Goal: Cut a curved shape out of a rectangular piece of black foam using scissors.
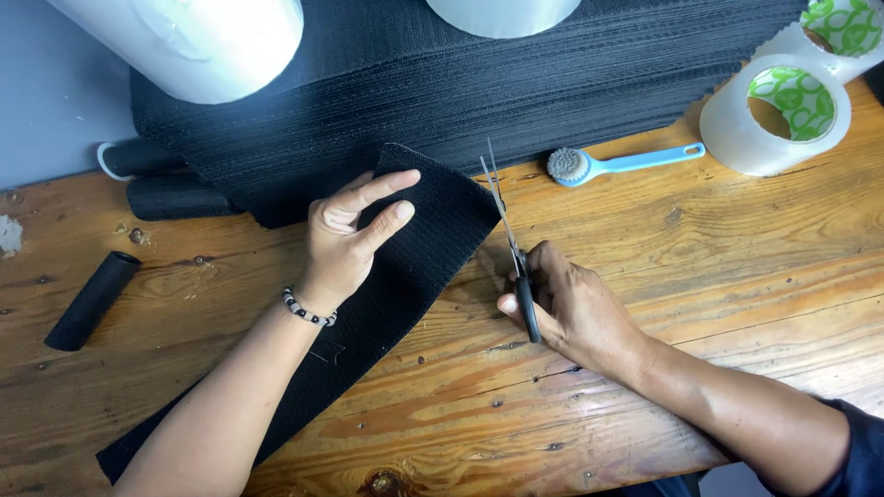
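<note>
A long strip of black ribbed mesh fabric (pixel 419 258) lies diagonally on the wooden table (pixel 700 258). My left hand (pixel 350 235), with a beaded bracelet at the wrist, rests flat on the strip near its upper end, fingers spread. My right hand (pixel 566 304) holds black-handled scissors (pixel 506 230) just right of the strip. The blades point away from me and are nearly closed, close to the fabric's right edge.
A thick stack of black mesh sheets (pixel 479 83) fills the back. Two tape rolls (pixel 778 115) sit at the back right, a blue-handled brush (pixel 617 164) beside them. A rolled black tube (pixel 90 299) lies at left. White rolls (pixel 198 41) stand at the back.
</note>
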